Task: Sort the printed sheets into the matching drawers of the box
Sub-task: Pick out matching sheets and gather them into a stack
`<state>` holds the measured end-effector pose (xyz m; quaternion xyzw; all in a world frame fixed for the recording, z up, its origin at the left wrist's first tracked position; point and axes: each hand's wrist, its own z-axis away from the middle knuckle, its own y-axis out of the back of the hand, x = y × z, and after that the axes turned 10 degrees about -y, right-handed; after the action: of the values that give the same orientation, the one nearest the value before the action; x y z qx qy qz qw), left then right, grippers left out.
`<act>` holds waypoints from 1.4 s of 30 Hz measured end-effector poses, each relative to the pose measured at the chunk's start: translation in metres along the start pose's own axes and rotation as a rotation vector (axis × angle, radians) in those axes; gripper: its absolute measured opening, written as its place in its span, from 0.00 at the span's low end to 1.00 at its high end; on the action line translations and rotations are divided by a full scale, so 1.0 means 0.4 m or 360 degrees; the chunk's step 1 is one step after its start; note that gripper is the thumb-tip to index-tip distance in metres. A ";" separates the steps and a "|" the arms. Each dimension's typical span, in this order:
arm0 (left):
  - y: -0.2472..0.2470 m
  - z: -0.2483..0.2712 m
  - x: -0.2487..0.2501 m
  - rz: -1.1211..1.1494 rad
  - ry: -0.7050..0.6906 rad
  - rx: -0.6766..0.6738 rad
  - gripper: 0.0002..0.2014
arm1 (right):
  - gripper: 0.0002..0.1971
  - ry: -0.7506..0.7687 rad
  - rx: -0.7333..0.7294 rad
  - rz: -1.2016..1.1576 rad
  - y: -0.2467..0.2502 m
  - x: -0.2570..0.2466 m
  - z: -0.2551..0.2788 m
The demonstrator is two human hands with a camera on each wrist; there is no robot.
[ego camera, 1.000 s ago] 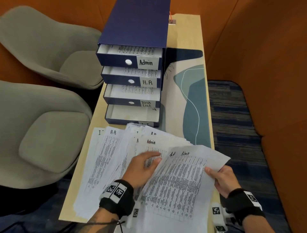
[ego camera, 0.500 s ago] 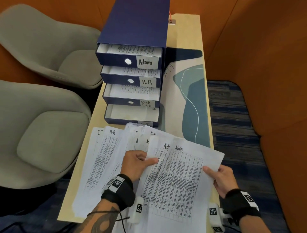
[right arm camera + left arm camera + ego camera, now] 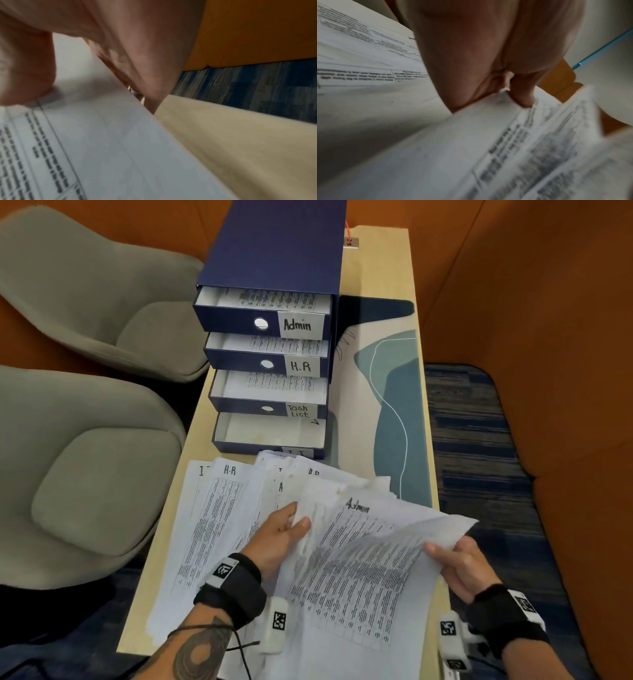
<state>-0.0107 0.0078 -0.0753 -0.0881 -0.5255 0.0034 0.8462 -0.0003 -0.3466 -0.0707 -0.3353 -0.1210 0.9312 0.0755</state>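
A dark blue drawer box [image 3: 274,251] stands at the table's far end with its drawers pulled out: Admin [image 3: 301,325], H.R [image 3: 301,367], Task List [image 3: 298,410] and a bottom drawer [image 3: 270,433] with no sheets showing. A fanned pile of printed sheets [image 3: 219,508] lies near the front edge. Both hands hold sheets headed Admin [image 3: 359,559] lifted off the pile. My left hand [image 3: 291,525] pinches their left edge [image 3: 505,94] between thumb and fingers. My right hand [image 3: 445,559] pinches the right edge [image 3: 68,108].
A beige and teal mat [image 3: 387,412] covers the table's right part beside the box. Two grey chairs [image 3: 85,474] stand close on the left. Orange walls [image 3: 531,302] enclose the booth, and blue carpet [image 3: 472,422] lies to the right.
My left hand went from lying flat on the pile to pinching the left edge of the Admin sheets. The sheets have swung round and risen off the pile.
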 end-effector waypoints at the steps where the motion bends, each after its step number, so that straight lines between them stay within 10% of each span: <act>1: -0.014 0.008 0.001 0.0066 0.0037 -0.0129 0.21 | 0.47 0.0007 -0.0038 0.0017 -0.014 -0.003 -0.006; 7: -0.083 0.058 0.019 0.0221 0.0071 -0.0497 0.20 | 0.31 0.0035 -0.0085 -0.0076 -0.031 0.013 -0.037; 13: -0.066 0.065 0.027 0.0212 0.0072 -0.0262 0.21 | 0.33 0.0010 -0.0133 -0.0077 0.000 0.011 0.003; 18: -0.047 -0.009 0.005 -0.1008 -0.0087 0.0834 0.26 | 0.41 0.0002 0.0151 0.0098 -0.001 0.012 0.017; 23: -0.051 -0.060 -0.025 -0.1545 0.0175 0.0725 0.44 | 0.19 0.0138 0.0553 0.0397 -0.015 0.012 0.025; 30: -0.024 -0.078 -0.029 -0.1357 0.0219 0.0781 0.15 | 0.12 0.0187 0.0626 0.0533 0.026 0.021 0.027; 34: -0.031 -0.077 -0.033 -0.1346 0.0168 0.0930 0.31 | 0.04 0.0258 0.0491 0.0686 0.030 0.012 0.042; 39: 0.023 -0.096 -0.004 -0.1252 0.0325 0.0972 0.31 | 0.07 0.0350 0.0398 0.0590 0.037 -0.002 0.041; 42: 0.071 -0.097 0.015 -0.1239 0.0408 0.0876 0.15 | 0.28 0.0400 0.0321 0.0596 0.038 -0.009 0.037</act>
<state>0.0289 0.0306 -0.0912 0.3418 -0.3908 -0.1852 0.8344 -0.0081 -0.3646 -0.0618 -0.4558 0.0472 0.8874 -0.0507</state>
